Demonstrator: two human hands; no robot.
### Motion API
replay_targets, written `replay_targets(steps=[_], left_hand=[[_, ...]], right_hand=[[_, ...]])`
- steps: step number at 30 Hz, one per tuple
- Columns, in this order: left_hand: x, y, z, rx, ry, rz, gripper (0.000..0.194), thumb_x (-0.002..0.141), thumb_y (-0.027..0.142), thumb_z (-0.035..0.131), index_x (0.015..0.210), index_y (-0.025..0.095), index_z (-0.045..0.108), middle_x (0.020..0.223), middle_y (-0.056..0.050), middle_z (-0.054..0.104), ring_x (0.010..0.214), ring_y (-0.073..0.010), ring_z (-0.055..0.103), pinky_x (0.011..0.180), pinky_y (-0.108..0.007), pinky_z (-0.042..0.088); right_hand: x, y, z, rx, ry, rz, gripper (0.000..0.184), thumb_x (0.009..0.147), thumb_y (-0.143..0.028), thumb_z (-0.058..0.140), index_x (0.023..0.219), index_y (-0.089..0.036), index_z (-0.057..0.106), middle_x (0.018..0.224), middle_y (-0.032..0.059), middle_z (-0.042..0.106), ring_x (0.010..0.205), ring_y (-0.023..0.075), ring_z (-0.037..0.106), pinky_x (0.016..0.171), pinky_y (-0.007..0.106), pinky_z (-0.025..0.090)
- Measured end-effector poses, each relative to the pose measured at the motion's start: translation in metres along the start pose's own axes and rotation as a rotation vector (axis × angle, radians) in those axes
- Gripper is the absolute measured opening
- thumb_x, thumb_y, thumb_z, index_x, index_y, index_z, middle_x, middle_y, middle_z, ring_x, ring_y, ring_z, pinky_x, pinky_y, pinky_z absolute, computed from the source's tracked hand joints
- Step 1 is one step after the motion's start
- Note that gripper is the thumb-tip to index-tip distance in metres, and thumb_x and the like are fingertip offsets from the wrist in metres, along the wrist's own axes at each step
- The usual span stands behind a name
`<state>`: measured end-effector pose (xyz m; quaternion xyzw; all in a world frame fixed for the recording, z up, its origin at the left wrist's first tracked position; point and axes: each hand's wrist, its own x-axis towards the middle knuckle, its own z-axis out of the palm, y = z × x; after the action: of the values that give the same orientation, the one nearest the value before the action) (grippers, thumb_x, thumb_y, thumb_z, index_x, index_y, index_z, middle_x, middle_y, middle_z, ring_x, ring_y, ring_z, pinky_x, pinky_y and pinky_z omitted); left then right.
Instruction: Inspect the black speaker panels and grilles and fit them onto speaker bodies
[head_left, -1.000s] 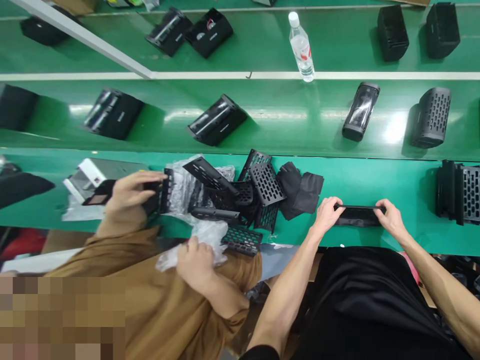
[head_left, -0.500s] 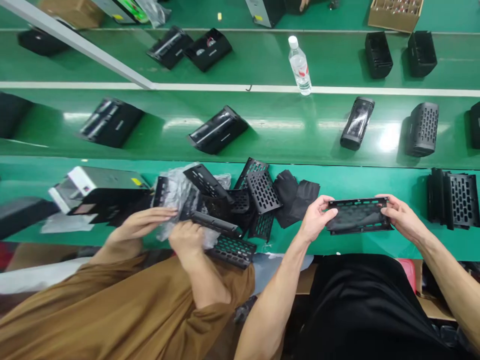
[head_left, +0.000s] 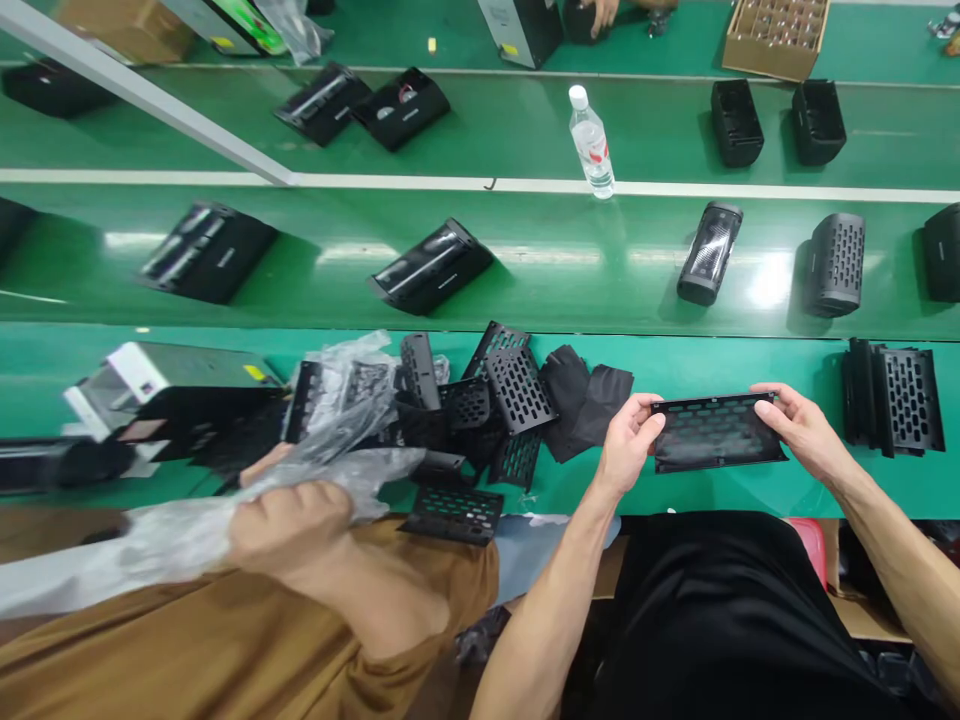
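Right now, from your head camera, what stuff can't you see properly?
Head view:
- Perforated black speaker panel: its middle is blurred.
- Co-worker's hand: clear plastic bag hides part of it.
- Far worker's hand: the top edge cuts off the arm.
- Cardboard tray: its contents are too small.

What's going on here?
A person holds a black perforated panel by its ends, with the left hand and right hand, above a green conveyor belt. Beside them, a co-worker's hand grips a clear plastic bag near a pile of similar panels. Black perforated housings stand on the lane beyond.
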<state>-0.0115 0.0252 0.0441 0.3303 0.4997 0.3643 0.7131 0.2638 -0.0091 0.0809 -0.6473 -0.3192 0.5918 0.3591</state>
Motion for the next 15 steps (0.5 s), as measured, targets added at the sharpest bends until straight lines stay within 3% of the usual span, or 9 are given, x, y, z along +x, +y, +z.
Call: replay_targets(steps=[6,11,15], left_hand=[[-0.001,-0.002,0.002,-0.084,0.047,-0.006,0.042,0.076,0.043,0.084,0.106,0.019,0.067,0.070,0.007,0.045,0.060,-0.0087,0.039,0.052,-0.020,0.035],[-0.006,0.002,0.004,-0.171,0.032,-0.033,0.045,0.074,0.036,0.085,0.111,0.019,0.067,0.083,0.002,0.064,0.066,-0.0094,0.051,0.061,-0.020,0.042],[-0.011,0.005,0.004,-0.225,-0.003,-0.067,0.050,0.072,0.032,0.084,0.116,0.020,0.066,0.093,-0.001,0.071,0.075,-0.0132,0.062,0.066,-0.022,0.049]], right_hand=[[0.004,0.004,0.000,0.090,-0.054,0.034,0.051,0.081,-0.060,0.085,0.115,-0.025,0.072,0.098,0.0033,0.080,0.086,0.0229,0.072,0.078,0.032,0.057],[0.007,0.007,0.000,0.126,-0.072,0.051,0.050,0.080,-0.060,0.087,0.112,-0.025,0.072,0.106,0.0046,0.082,0.091,0.0242,0.076,0.082,0.034,0.060],[0.007,0.006,0.000,0.148,-0.046,0.083,0.051,0.079,-0.061,0.088,0.111,-0.024,0.072,0.101,0.0039,0.082,0.085,0.0235,0.077,0.077,0.034,0.062]])
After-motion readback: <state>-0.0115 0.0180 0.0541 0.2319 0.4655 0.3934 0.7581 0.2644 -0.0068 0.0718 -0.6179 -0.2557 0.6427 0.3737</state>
